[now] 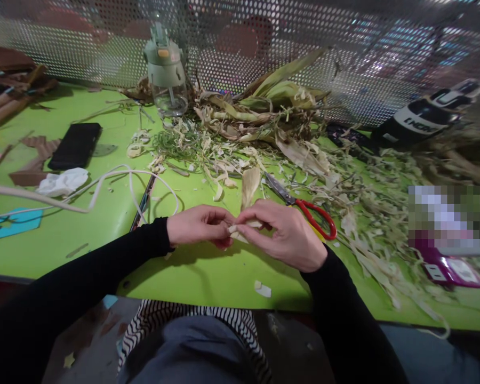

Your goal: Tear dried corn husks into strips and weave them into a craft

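Observation:
Over the front of the green table, both hands meet at a pale strip of dried corn husk. My left hand has its fingers closed on the husk's near end. My right hand pinches the same piece between thumb and forefinger, and a broad flap stands up beyond the fingertips. Parts of the husk are hidden behind the fingers. Just past my right hand lie scissors with red handles, blades pointing to the back left. Husk scraps are scattered behind the hands.
A heap of dried husks lies against the perforated metal screen. Nearby stand a clear bottle with green lid and a tilted black bottle. At left are a phone, white cable and crumpled tissue.

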The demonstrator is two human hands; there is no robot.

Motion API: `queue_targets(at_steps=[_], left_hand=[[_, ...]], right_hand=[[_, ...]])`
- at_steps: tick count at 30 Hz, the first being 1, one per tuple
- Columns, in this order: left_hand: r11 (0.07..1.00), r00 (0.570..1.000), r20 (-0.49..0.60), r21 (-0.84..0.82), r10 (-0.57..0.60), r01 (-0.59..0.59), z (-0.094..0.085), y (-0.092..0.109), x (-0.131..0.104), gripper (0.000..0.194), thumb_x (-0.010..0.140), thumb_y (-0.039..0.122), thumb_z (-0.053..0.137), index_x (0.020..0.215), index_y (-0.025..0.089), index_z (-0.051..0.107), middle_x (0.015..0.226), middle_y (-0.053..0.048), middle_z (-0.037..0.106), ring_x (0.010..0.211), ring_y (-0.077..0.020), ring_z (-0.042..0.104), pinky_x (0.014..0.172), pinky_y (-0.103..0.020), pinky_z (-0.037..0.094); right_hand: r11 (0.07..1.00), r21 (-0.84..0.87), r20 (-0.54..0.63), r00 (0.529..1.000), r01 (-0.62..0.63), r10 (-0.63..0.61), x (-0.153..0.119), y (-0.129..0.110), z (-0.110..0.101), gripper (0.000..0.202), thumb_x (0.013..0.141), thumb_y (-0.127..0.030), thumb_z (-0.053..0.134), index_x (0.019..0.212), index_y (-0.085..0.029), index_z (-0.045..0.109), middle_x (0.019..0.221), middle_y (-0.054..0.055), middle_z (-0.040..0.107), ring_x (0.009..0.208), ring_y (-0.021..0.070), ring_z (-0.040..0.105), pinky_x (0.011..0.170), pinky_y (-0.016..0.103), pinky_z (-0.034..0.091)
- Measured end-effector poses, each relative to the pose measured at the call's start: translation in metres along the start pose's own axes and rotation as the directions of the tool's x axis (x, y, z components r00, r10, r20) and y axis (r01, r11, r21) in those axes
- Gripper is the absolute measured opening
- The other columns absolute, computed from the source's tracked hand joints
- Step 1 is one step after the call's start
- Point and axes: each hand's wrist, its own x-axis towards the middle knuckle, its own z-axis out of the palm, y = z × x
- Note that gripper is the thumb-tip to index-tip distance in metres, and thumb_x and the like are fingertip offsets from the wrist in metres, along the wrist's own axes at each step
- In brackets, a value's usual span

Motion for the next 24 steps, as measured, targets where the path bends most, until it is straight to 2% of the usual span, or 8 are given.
queue_targets(at_steps=[4, 10, 16, 24], left_hand=[[1.000, 1.000, 0.018, -0.016, 0.006, -0.005, -0.001, -0.002, 0.001, 0.027, 0.070, 0.008, 0.067, 0.095, 0.010, 0.057, 0.078, -0.003, 0.066, 0.070, -0.0085, 0.063, 0.074, -0.025, 0.052], [0.999, 1.000, 0.016, -0.043, -0.026, 0.027, -0.001, -0.003, 0.002, 0.022, 0.075, 0.018, 0.069, 0.094, 0.012, 0.059, 0.083, -0.002, 0.065, 0.075, -0.0085, 0.062, 0.072, -0.024, 0.052], [0.998, 0.998, 0.018, -0.037, -0.057, 0.057, -0.002, -0.003, 0.003, 0.021, 0.075, 0.019, 0.068, 0.093, 0.013, 0.060, 0.082, -0.001, 0.064, 0.073, -0.0076, 0.060, 0.073, -0.025, 0.052], [0.997, 0.999, 0.014, 0.066, 0.032, -0.033, 0.000, -0.007, 0.004, 0.011, 0.079, 0.017, 0.062, 0.089, 0.012, 0.059, 0.075, 0.002, 0.058, 0.070, -0.0072, 0.055, 0.076, -0.028, 0.051]], right_hand=[[0.998, -0.056, 0.025, 1.000, 0.017, -0.015, -0.001, 0.003, 0.000, 0.015, 0.088, -0.027, 0.056, 0.083, -0.015, 0.065, 0.072, 0.003, 0.062, 0.065, 0.0119, 0.054, 0.059, 0.023, 0.039], [0.995, -0.096, 0.059, 0.998, 0.037, -0.031, -0.001, 0.003, -0.002, 0.017, 0.090, -0.025, 0.051, 0.083, -0.015, 0.063, 0.072, 0.004, 0.061, 0.067, 0.0129, 0.054, 0.060, 0.024, 0.039], [0.995, -0.051, 0.139, 0.987, 0.089, -0.081, -0.001, 0.002, -0.005, 0.020, 0.092, -0.027, 0.049, 0.083, -0.016, 0.063, 0.076, 0.004, 0.062, 0.070, 0.0135, 0.055, 0.063, 0.025, 0.041], [0.990, -0.116, 0.142, 0.988, 0.084, -0.068, 0.000, 0.006, 0.008, 0.021, 0.093, -0.024, 0.045, 0.081, -0.016, 0.061, 0.075, 0.005, 0.059, 0.069, 0.0141, 0.052, 0.065, 0.027, 0.039]])
